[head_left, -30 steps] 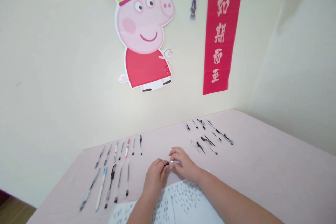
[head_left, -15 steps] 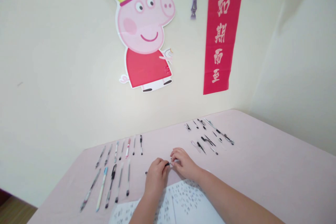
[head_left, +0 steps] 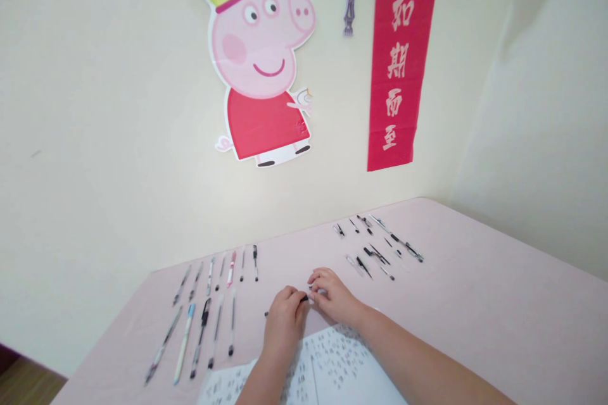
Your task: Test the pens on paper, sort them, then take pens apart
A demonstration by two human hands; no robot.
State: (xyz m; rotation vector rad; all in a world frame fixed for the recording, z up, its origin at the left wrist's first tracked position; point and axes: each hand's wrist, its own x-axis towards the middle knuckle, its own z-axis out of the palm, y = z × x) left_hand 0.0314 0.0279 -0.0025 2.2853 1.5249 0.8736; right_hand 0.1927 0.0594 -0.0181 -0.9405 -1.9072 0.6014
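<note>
My left hand (head_left: 284,319) is closed round a pen. The dark front part of this pen (head_left: 304,298) pokes out between thumb and fingers, and its dark rear end shows at the hand's other side. Facing it, my right hand (head_left: 333,297) has thumb and fingers pinched together right by the pen's front end. Whatever is in that pinch is too small to make out. Beneath my wrists lies an open notebook (head_left: 342,361) with handwritten characters, partly covered by my forearms.
Two rows of pens, among them a blue-capped pen (head_left: 185,342) and a pink pen (head_left: 232,269), lie on the pink tabletop (head_left: 475,304) at left. Loose pen parts, including a dark pen piece (head_left: 364,267), are spread at back right. Behind stands a wall (head_left: 118,139).
Both hands stay at nearly the same place over the notebook, with only a slight shift of the fingers at the pen's front end. The pens and parts on the table have not moved.
</note>
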